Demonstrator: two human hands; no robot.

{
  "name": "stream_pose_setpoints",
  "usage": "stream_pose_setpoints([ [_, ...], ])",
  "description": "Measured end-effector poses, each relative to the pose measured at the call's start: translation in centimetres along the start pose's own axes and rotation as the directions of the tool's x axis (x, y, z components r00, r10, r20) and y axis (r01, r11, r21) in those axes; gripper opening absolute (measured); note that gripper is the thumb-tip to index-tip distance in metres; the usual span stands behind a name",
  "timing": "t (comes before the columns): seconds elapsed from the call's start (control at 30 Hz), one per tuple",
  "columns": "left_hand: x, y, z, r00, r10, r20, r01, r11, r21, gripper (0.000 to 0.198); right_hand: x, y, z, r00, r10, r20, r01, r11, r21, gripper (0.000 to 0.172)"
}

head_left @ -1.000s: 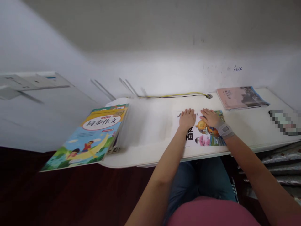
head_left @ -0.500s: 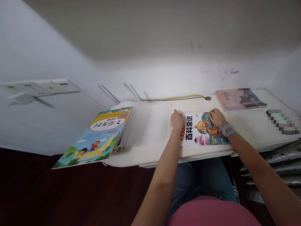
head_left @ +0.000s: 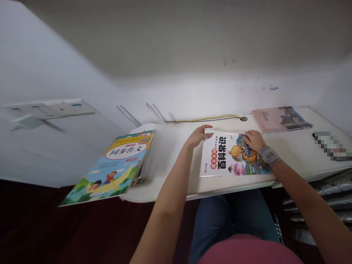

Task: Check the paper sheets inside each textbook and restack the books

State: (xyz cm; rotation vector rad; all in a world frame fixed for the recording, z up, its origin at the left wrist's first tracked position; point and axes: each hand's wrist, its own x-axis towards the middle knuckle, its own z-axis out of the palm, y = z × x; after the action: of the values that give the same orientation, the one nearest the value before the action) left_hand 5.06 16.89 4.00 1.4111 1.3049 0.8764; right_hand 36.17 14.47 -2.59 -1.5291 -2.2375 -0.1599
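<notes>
A white-covered children's book [head_left: 222, 156] with red and black Chinese titles and a colourful picture lies in front of me on the white desk [head_left: 170, 161]. My left hand [head_left: 198, 136] is at its upper left corner, finger and thumb apart, the thumb at the corner. On the upper right part of the cover my right hand [head_left: 254, 140] rests with bent fingers, keeping hold of the book; a grey band [head_left: 271, 155] circles that wrist. What the right fingertips do at the edge is partly hidden.
Several books [head_left: 110, 165] are stacked at the left, the top one overhanging the desk edge. A pink-covered book [head_left: 280, 119] lies at the back right, near a blurred phone-like device [head_left: 332, 146]. A yellow-and-black cable [head_left: 203, 119] runs along the wall into a desk hole.
My left hand has moved left and up from the book's left side, and its closed fingers have spread. The title is now uncovered. My right hand stays on the cover.
</notes>
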Motion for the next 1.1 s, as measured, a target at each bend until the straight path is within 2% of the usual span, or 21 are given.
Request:
stream_pose_setpoints([
  [0.1, 0.2, 0.5, -0.7, 0.998, 0.007, 0.056, -0.002, 0.997, -0.082, 0.047, 0.2, 0.8, -0.8, 0.999, -0.028, -0.026, 0.03, 0.999, 0.042, 0.039],
  [0.23, -0.3, 0.6, -1.4, 0.997, 0.028, 0.073, -0.016, 0.986, -0.163, 0.044, 0.8, 1.9, -2.4, 0.997, -0.069, -0.032, 0.072, 0.991, 0.115, 0.041],
  [0.37, -0.9, 0.1, -1.4, 0.999, 0.034, 0.041, -0.026, 0.983, -0.183, 0.045, 1.2, 2.9, -4.1, 0.998, -0.055, -0.008, 0.055, 0.981, 0.187, 0.039],
  [0.47, -1.0, -0.3, -1.1, 1.0, 0.022, -0.007, -0.023, 0.991, -0.131, 0.042, 1.4, 3.6, -5.5, 0.997, -0.052, 0.063, 0.035, 0.969, 0.244, 0.036],
  [0.6, -0.8, -0.4, -1.0, 0.998, -0.002, -0.065, 0.001, 1.0, -0.004, 0.041, 1.8, 4.4, -6.7, 0.987, -0.024, 0.156, -0.018, 0.964, 0.264, 0.038],
  [0.73, 0.2, -0.8, -0.5, 0.988, -0.045, -0.147, 0.074, 0.977, 0.198, 0.037, 2.6, 4.6, -5.8, 0.97, 0.094, 0.222, -0.134, 0.976, 0.173, 0.043],
  [0.83, 1.2, -1.2, 0.4, 0.973, -0.073, -0.218, 0.159, 0.898, 0.409, 0.028, 3.0, 4.0, -4.1, 0.946, 0.199, 0.255, -0.218, 0.975, 0.051, 0.039],
  [0.93, 2.0, -1.5, 1.3, 0.967, -0.071, -0.245, 0.207, 0.78, 0.59, 0.018, 2.9, 2.7, -3.0, 0.938, 0.268, 0.219, -0.262, 0.963, -0.061, 0.026],
  [1.0, 2.1, -1.4, 1.9, 0.967, -0.033, -0.251, 0.2, 0.707, 0.678, 0.016, 2.6, 1.5, -2.7, 0.952, 0.249, 0.176, -0.236, 0.967, -0.096, 0.022],
  [1.1, 1.7, -1.2, 2.8, 0.975, 0.063, -0.212, 0.13, 0.615, 0.778, 0.033, 2.0, -0.3, -2.3, 0.978, 0.103, 0.179, -0.091, 0.993, -0.074, 0.026],
])
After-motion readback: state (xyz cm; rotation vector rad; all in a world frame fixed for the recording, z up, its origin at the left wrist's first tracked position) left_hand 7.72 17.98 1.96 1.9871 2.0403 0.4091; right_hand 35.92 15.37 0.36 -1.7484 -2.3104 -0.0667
